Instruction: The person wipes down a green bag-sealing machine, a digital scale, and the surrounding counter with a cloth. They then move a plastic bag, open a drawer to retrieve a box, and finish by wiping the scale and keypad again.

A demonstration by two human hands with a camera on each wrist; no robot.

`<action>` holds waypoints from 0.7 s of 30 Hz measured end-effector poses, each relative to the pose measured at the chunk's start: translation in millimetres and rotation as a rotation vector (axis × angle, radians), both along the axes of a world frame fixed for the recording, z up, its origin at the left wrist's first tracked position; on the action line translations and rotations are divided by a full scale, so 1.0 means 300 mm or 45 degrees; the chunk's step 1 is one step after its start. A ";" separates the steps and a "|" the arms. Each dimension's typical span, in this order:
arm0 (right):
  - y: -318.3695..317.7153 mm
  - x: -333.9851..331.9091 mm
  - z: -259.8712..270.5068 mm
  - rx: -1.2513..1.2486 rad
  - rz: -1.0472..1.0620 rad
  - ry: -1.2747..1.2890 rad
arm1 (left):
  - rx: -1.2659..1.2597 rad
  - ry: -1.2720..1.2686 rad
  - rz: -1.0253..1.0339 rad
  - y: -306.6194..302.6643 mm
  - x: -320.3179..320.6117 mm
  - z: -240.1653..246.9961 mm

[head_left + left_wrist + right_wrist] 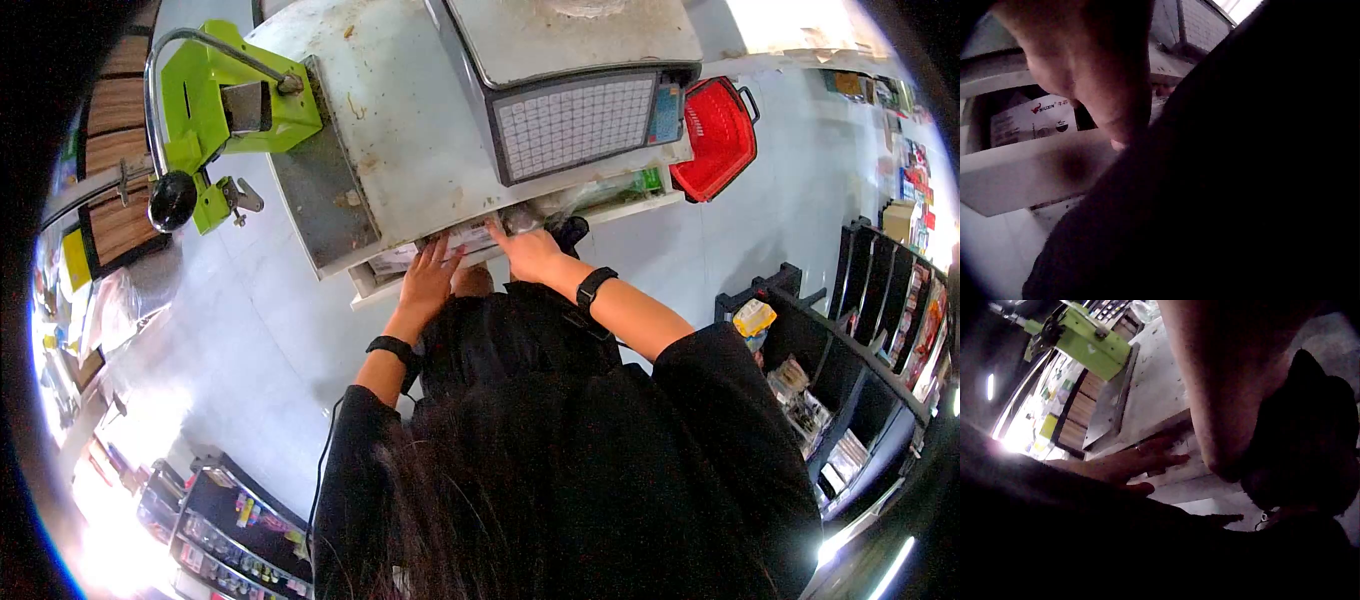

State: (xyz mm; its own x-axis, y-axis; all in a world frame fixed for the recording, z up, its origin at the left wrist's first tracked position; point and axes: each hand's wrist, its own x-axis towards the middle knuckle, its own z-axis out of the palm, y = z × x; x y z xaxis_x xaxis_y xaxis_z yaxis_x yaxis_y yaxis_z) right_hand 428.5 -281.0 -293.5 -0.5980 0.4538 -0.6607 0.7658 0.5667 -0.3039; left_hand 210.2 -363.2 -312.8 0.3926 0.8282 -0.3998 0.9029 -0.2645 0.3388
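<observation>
A shallow drawer [605, 208] stands pulled out under the tabletop, with both hands at it. Inside lies a white printed box [1035, 122], partly covered by the hands in the head view. My left hand [428, 282] has its fingers extended over the drawer's front onto the box; the right wrist view shows those fingers [1160, 456] spread. To its right, my right hand [532, 254] reaches into the drawer, one straight finger at the box's right end. Its other fingers are mostly hidden. Clear plastic bags [590, 195] lie in the drawer beyond this hand.
On the tabletop [400, 110] stand a green lever press [215, 100] at left and a scale-like machine with a keypad [575, 120]. A red basket [718, 140] sits beyond the table's right end. Black shelves [850, 350] with packets stand at right.
</observation>
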 end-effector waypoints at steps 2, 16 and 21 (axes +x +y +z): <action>0.009 -0.020 0.013 0.005 -0.020 -0.011 | 0.043 0.026 0.014 0.015 -0.001 0.005; 0.034 0.102 0.081 0.068 -0.085 0.444 | 0.197 -0.186 0.201 -0.020 -0.130 0.018; 0.028 0.142 0.104 0.001 -0.279 0.523 | 0.047 -0.276 0.099 -0.054 -0.150 0.055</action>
State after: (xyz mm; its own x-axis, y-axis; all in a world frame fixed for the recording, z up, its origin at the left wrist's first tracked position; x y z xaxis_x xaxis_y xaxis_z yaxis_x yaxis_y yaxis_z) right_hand 471.2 -272.5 -262.4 -0.7000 0.5988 -0.3891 0.6839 0.4054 -0.6066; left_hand 165.3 -379.4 -296.3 0.4001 0.8719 -0.2822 0.8284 -0.2125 0.5183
